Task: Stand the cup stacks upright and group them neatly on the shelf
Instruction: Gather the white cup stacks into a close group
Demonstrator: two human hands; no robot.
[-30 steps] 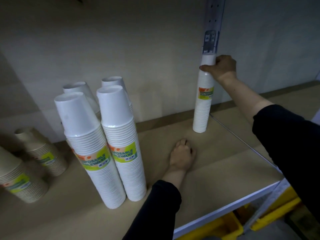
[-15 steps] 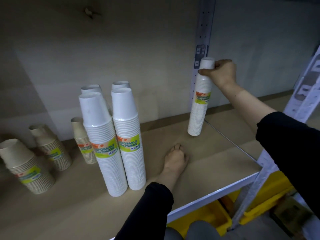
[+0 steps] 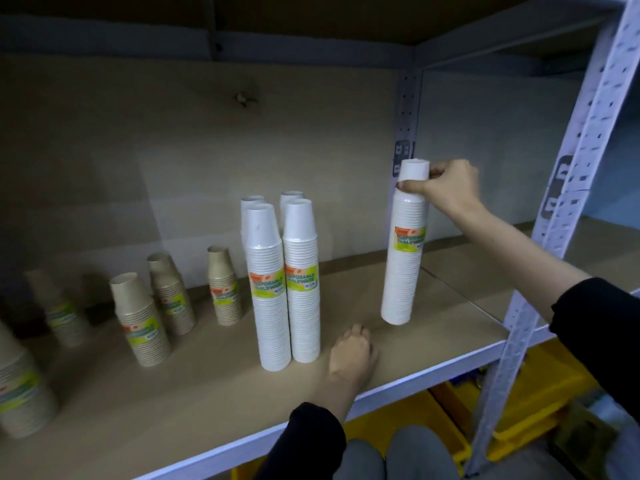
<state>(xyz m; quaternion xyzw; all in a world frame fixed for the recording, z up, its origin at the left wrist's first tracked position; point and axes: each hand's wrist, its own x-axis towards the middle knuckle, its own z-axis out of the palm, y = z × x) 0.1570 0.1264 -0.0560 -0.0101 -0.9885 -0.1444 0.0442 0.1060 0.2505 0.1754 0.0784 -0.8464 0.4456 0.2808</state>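
My right hand (image 3: 446, 187) grips the top of a tall white cup stack (image 3: 403, 258) with a green label, held slightly tilted, its base at or just above the shelf board (image 3: 207, 393). My left hand (image 3: 351, 355) rests palm down on the board, fingers curled, holding nothing, just right of a tight upright group of white cup stacks (image 3: 284, 282). Several shorter brown cup stacks (image 3: 142, 323) stand upright further left, one (image 3: 225, 285) close beside the white group.
A grey perforated upright post (image 3: 561, 188) rises at the right front, another (image 3: 405, 123) at the back wall behind the held stack. The shelf's white front edge (image 3: 398, 382) runs diagonally. Yellow bins (image 3: 519, 420) sit below. My knees show at the bottom.
The camera has pulled back and risen, bringing more brown stacks into view. My right hand has brought the white stack forward and leftward along the shelf. My left hand stays on the board.
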